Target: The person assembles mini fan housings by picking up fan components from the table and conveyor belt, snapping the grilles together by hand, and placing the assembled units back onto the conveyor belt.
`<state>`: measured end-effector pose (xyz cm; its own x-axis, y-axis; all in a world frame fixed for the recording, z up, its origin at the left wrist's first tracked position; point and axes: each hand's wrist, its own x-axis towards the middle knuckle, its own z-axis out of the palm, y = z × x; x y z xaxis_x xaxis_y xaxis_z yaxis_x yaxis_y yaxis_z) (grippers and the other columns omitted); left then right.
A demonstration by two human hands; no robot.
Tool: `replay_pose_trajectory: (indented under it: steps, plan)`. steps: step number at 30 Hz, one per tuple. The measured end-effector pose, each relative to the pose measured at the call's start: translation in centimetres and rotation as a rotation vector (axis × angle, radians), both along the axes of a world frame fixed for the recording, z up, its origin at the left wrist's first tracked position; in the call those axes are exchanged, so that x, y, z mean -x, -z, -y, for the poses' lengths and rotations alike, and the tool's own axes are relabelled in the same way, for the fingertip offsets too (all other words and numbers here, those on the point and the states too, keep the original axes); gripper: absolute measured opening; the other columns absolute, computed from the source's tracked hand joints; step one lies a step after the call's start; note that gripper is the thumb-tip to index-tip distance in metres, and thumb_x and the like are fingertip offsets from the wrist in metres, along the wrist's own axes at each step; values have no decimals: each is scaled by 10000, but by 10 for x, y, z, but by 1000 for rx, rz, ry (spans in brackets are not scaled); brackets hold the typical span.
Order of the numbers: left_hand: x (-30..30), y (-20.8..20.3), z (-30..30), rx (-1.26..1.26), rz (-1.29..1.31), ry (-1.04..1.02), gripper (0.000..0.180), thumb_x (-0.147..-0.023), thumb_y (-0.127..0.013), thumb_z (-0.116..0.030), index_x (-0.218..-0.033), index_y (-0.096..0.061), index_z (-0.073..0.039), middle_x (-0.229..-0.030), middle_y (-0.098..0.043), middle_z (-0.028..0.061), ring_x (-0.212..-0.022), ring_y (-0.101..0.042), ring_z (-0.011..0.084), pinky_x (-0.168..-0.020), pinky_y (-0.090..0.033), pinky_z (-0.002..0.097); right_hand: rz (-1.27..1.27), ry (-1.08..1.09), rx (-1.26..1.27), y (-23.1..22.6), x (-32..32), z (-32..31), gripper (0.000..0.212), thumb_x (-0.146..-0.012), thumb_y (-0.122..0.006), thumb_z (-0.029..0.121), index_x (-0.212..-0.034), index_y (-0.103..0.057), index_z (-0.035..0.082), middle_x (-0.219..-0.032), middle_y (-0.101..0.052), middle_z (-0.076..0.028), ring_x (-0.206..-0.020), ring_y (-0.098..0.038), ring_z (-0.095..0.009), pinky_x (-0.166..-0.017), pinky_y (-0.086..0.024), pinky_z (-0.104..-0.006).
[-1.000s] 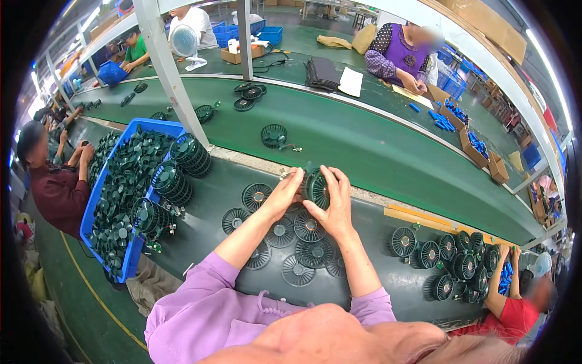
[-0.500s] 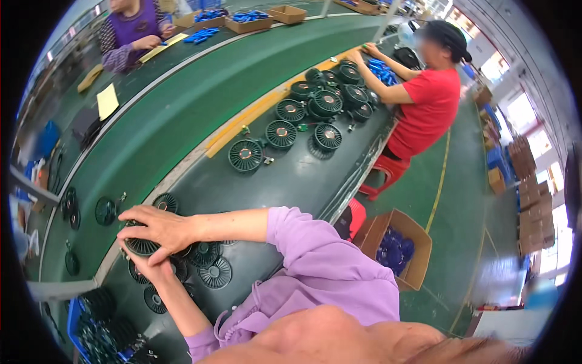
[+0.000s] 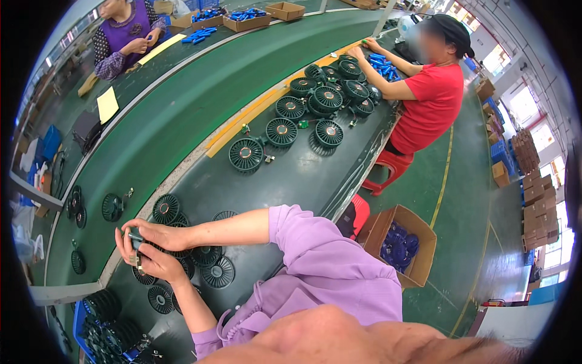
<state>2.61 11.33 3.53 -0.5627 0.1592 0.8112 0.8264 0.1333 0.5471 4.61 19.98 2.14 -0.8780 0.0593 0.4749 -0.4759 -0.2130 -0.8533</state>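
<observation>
Both my hands are closed together around a small dark green fan unit, held over the left end of the bench. Its edge and a small pale metal part below it show between my fingers; the rest is hidden. My right hand covers it from the upper side, thumb and fingers bent. My left hand grips it from below. Round dark fan covers with radial slots lie beneath and beside my hands, among them one cover just above and another to the right.
The green conveyor belt runs beyond the bench, carrying a few fans. Assembled fans cluster farther along the bench, near a co-worker in red. A blue crate stands at lower left, a cardboard box at right.
My hands have turned the fan from showing its slotted face to edge-on. The right hand has shifted slightly down, and the fingers now close more tightly around the fan.
</observation>
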Motion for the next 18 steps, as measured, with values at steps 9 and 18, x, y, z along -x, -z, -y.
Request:
replay_pose_trajectory:
  steps: [9, 18]
  plan:
    - [13, -15, -4, -350, 563, 411, 452, -1015, -334, -340, -1274, -432, 18, -1328, -486, 166, -1148, -524, 258, -919, -470, 369, -184, 354, -276, -2, -3, -4, 864, -923, -437, 592, -1452, -125, -16, -1396, -357, -188, -1316, -353, -264, -1084, -278, -371]
    - [37, -8, -47, -34, 141, 262, 254, -928, -514, -111, -1167, -513, -25, -1275, -537, 147, -1184, -495, 286, -1027, -359, 397, 140, 411, -170, 8, 14, -46, 642, -984, -369, 482, -1404, -304, 1, -1264, -492, -120, -1165, -479, -200, -1013, -371, -341]
